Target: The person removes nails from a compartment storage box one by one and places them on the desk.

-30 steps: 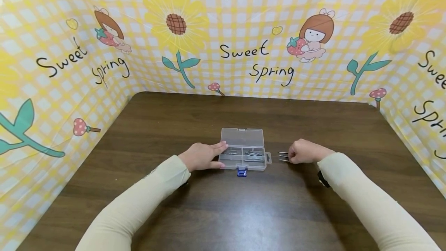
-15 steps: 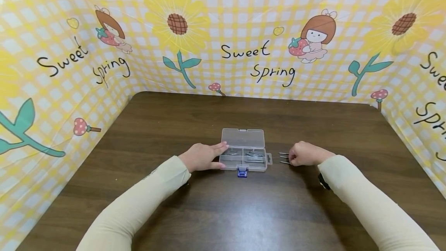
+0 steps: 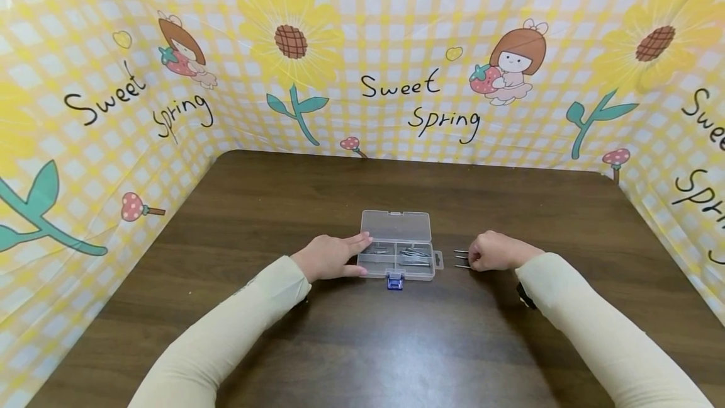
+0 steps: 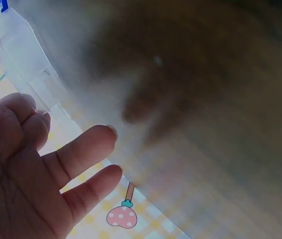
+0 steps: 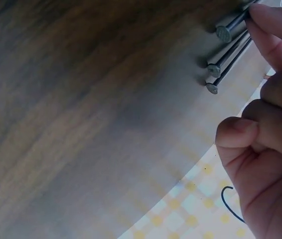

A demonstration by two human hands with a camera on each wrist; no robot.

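Observation:
A clear plastic compartment box point(image 3: 370, 274) lies on the brown table with its lid point(image 3: 396, 225) swung back and a blue latch point(image 3: 394, 283) at the front. My left hand point(image 3: 325, 258) rests against the box's left end, fingers stretched toward the back and thumb at the front corner. Right of the box, my right hand point(image 3: 493, 250) is low over three nails lying side by side. In the right wrist view, thumb and forefinger pinch one nail point(image 5: 224, 34) by its shaft. Two more nails, one with its head point(image 5: 214, 69) near the pinched one, lie alongside.
Thin metal nails point(image 3: 415, 253) fill the box's right compartments, and a few small pieces point(image 3: 378, 251) sit in the back left one. A hanging tab point(image 3: 438, 260) sticks out at the box's right end. A patterned yellow cloth point(image 3: 396, 30) walls the table's back and sides.
The nail nearest me has shifted slightly toward me, widening its gap from the other two. The left hand and box stay in place.

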